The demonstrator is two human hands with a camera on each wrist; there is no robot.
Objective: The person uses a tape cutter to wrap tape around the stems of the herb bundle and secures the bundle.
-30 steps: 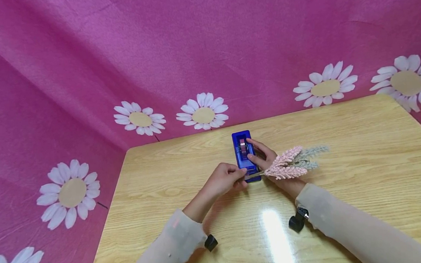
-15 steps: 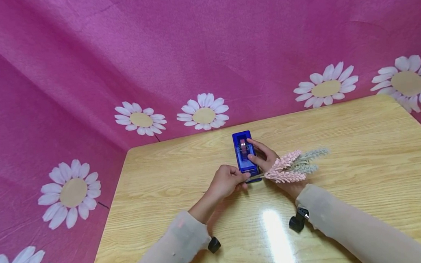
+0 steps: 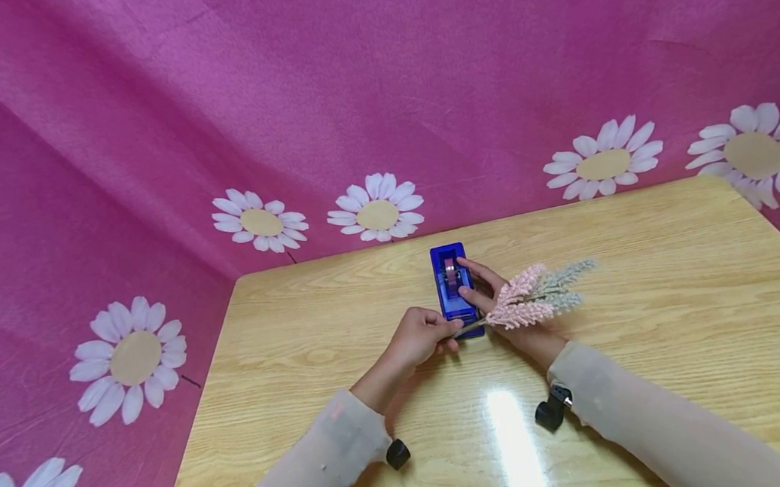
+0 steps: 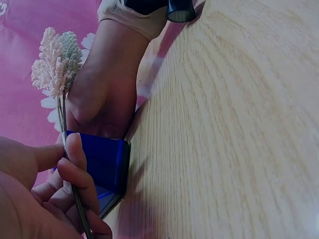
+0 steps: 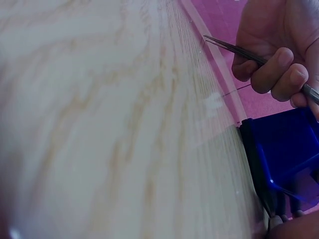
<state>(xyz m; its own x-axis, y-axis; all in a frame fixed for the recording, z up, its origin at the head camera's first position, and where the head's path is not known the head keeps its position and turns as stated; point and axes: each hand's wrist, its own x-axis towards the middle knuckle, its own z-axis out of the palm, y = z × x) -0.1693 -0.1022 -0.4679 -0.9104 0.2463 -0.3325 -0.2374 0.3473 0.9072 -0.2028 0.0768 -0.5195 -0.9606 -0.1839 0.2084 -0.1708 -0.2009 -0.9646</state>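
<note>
Flower heads (image 3: 522, 302) had shifted slightly leftward; the left hand (image 3: 421, 336) pinched their stems (image 3: 474, 328), the right hand (image 3: 495, 296) gripped a blue tape dispenser (image 3: 450, 305).

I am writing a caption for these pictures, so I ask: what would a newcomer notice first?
Probably the pink cloth with big white daisies behind the table. Then perhaps the bright blue tape dispenser on the table, touched by the right hand. Next, the fluffy pink and grey-green flowers to its right in the head view, with stems pinched by the left hand.
</note>
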